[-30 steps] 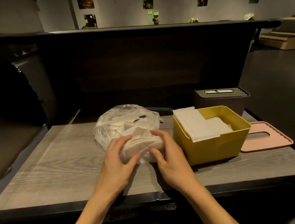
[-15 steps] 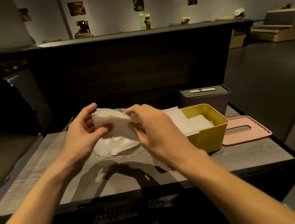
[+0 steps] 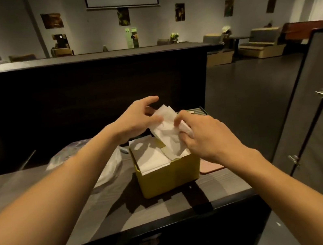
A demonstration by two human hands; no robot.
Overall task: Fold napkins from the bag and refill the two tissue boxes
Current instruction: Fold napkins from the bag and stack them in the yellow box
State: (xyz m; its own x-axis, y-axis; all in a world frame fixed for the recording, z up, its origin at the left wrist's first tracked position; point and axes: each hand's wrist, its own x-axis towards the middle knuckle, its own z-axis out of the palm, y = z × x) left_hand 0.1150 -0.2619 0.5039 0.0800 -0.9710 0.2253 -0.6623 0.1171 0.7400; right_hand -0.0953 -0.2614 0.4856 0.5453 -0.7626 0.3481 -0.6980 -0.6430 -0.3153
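Above the yellow tissue box (image 3: pixel 168 175): white napkin (image 3: pixel 166 130), held in the air, lower edge dipping toward the open top of the box. Right hand (image 3: pixel 205 136) at the napkin's right edge, thumb and curled fingers pinching the paper. Left hand (image 3: pixel 136 120) at the napkin's upper left edge, thumb against the paper, remaining fingers extended and loosely spread. Inside the box: stack of folded white napkins (image 3: pixel 154 160), reaching the rim. Left of the box: clear plastic bag (image 3: pixel 108 167) on the wooden table (image 3: pixel 28 187), partly hidden by the left forearm. Right of the box, touching it or just beside it: pink lid (image 3: pixel 210 166), flat on the table. Behind the box: dark slotted tissue box (image 3: pixel 197 111), mostly hidden by the hands.
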